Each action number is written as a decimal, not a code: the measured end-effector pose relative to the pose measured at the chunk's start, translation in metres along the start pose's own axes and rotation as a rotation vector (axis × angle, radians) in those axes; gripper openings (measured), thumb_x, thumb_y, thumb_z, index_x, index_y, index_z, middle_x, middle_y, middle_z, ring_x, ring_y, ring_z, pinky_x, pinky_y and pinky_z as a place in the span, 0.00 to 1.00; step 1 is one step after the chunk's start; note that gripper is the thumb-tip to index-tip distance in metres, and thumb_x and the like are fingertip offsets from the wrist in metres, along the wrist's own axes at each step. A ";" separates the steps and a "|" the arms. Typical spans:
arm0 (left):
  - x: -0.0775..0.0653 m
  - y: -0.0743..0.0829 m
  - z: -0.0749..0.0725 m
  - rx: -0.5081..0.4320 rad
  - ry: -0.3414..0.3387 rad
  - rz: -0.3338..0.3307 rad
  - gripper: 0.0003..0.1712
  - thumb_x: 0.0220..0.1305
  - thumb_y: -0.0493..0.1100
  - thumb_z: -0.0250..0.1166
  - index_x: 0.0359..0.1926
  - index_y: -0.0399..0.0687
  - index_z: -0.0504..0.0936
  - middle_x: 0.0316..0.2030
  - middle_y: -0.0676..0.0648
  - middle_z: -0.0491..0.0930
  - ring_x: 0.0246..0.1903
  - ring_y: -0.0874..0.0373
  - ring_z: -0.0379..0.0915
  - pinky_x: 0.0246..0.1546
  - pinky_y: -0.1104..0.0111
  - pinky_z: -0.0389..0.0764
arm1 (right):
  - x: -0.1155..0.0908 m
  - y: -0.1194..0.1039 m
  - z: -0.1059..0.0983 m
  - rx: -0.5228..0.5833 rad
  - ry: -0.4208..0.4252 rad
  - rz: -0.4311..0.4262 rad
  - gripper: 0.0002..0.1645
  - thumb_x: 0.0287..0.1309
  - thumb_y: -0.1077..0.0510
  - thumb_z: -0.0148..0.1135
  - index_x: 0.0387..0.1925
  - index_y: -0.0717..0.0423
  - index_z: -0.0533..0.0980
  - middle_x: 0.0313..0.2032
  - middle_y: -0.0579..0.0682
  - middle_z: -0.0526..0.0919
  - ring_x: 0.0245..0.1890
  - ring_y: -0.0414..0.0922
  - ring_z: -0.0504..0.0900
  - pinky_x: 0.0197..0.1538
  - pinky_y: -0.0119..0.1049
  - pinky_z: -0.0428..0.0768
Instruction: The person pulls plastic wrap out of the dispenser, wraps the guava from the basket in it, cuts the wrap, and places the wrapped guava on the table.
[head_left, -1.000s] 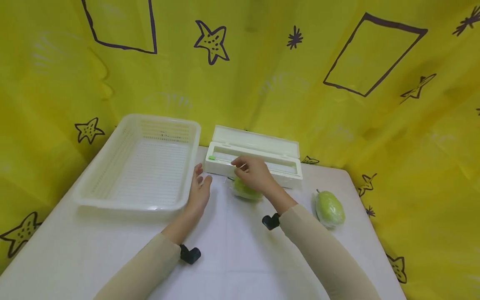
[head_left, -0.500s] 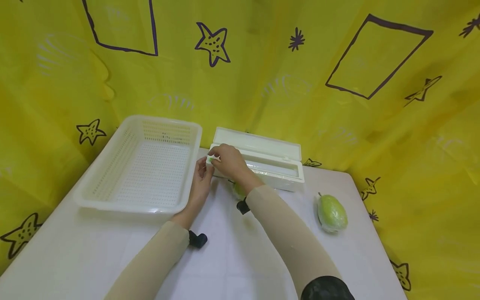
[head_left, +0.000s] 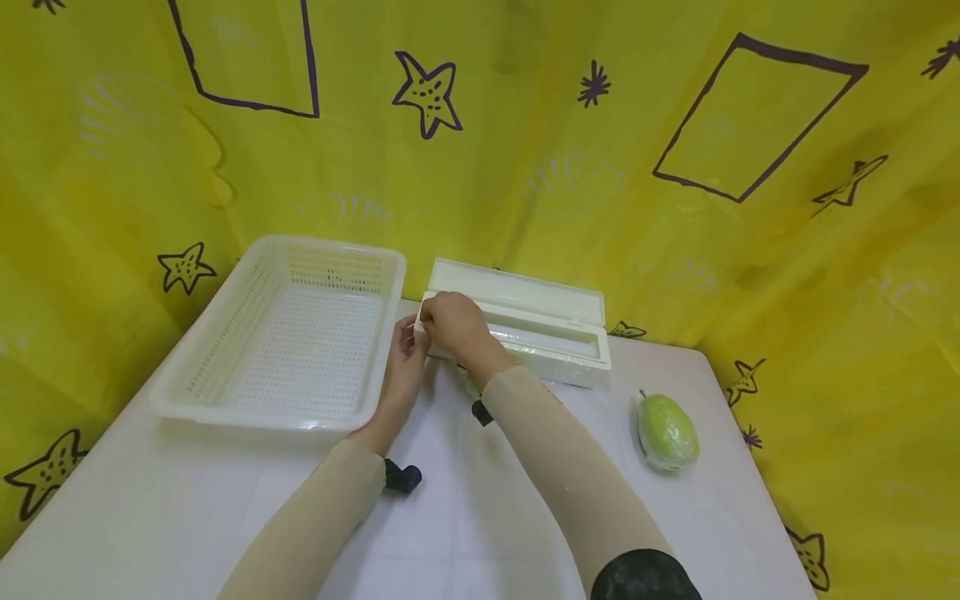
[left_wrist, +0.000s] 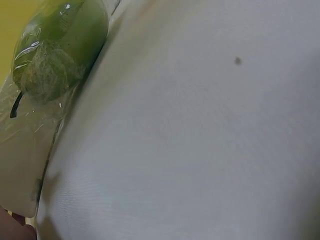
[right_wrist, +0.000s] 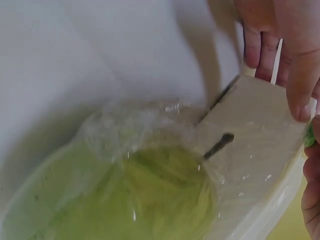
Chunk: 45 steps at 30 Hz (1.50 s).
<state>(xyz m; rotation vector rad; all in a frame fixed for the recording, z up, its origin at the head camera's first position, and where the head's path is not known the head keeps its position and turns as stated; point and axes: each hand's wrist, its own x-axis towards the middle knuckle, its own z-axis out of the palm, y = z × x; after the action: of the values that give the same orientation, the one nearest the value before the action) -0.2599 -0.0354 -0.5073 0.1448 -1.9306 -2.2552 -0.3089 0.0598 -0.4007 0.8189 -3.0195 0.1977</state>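
Observation:
A white cling film dispenser box [head_left: 562, 367], its lid raised, stands at the back of the table with a film roll inside. At its left end my left hand [head_left: 401, 367] grips the corner; in the right wrist view the thumb presses the front face and the fingers lie behind. My right hand [head_left: 456, 327] pinches a small green slider [right_wrist: 309, 136] at that same end, hidden by the hand in the head view. A pear-like green fruit [right_wrist: 150, 195] with a dark stem lies before the box under clear film that reaches the box front; my right wrist mostly covers it in the head view.
A white slotted plastic basket [head_left: 281, 422] stands just left of my left hand. Another film-wrapped green fruit [head_left: 666, 432] lies on the right of the white table [head_left: 420, 550]. A yellow patterned curtain [head_left: 510, 167] hangs close behind the box.
My right hand has moved left from the middle of the box to the green slider at its left end. My left hand has shifted forward from beside the basket and taken hold of the box corner.

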 end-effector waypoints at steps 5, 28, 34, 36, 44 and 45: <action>-0.002 0.005 0.001 0.034 -0.008 -0.006 0.30 0.76 0.45 0.55 0.74 0.54 0.59 0.65 0.41 0.66 0.65 0.46 0.64 0.63 0.54 0.70 | -0.002 0.005 -0.007 -0.029 -0.032 0.016 0.09 0.64 0.60 0.62 0.41 0.48 0.87 0.43 0.45 0.88 0.48 0.46 0.84 0.52 0.41 0.81; 0.005 0.004 0.002 0.117 0.010 0.029 0.31 0.76 0.43 0.54 0.75 0.49 0.59 0.69 0.42 0.63 0.67 0.46 0.63 0.66 0.54 0.70 | -0.012 0.040 -0.016 0.012 -0.130 0.000 0.05 0.68 0.57 0.62 0.40 0.50 0.83 0.41 0.45 0.87 0.41 0.44 0.81 0.48 0.40 0.80; 0.006 0.004 0.002 0.104 0.009 0.040 0.30 0.76 0.42 0.54 0.75 0.47 0.59 0.69 0.41 0.64 0.66 0.46 0.63 0.67 0.56 0.68 | -0.017 0.047 -0.016 0.021 -0.131 -0.003 0.05 0.68 0.56 0.62 0.39 0.50 0.82 0.41 0.46 0.87 0.40 0.44 0.81 0.48 0.40 0.79; 0.005 0.003 0.002 0.111 0.010 0.036 0.30 0.76 0.42 0.54 0.75 0.46 0.59 0.68 0.40 0.65 0.66 0.45 0.63 0.67 0.55 0.68 | -0.019 0.050 -0.014 0.016 -0.132 -0.007 0.05 0.68 0.56 0.61 0.40 0.50 0.82 0.41 0.46 0.87 0.41 0.44 0.81 0.49 0.40 0.79; 0.001 0.001 0.003 0.139 0.024 0.027 0.30 0.75 0.40 0.55 0.74 0.45 0.60 0.66 0.39 0.67 0.64 0.43 0.65 0.64 0.53 0.70 | -0.033 0.060 -0.001 0.013 -0.079 -0.051 0.04 0.70 0.60 0.58 0.40 0.51 0.78 0.39 0.48 0.84 0.43 0.47 0.78 0.52 0.40 0.78; 0.001 0.001 0.003 0.142 0.028 0.027 0.29 0.75 0.40 0.54 0.74 0.45 0.61 0.66 0.38 0.67 0.64 0.43 0.65 0.64 0.53 0.70 | -0.035 0.061 0.000 0.012 -0.073 -0.058 0.04 0.70 0.61 0.57 0.40 0.51 0.78 0.39 0.48 0.83 0.43 0.47 0.78 0.52 0.40 0.78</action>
<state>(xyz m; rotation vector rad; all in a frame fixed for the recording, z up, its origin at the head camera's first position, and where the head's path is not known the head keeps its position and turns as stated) -0.2613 -0.0331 -0.5059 0.1664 -2.0654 -2.0874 -0.3094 0.1300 -0.4099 0.9340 -3.0593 0.1895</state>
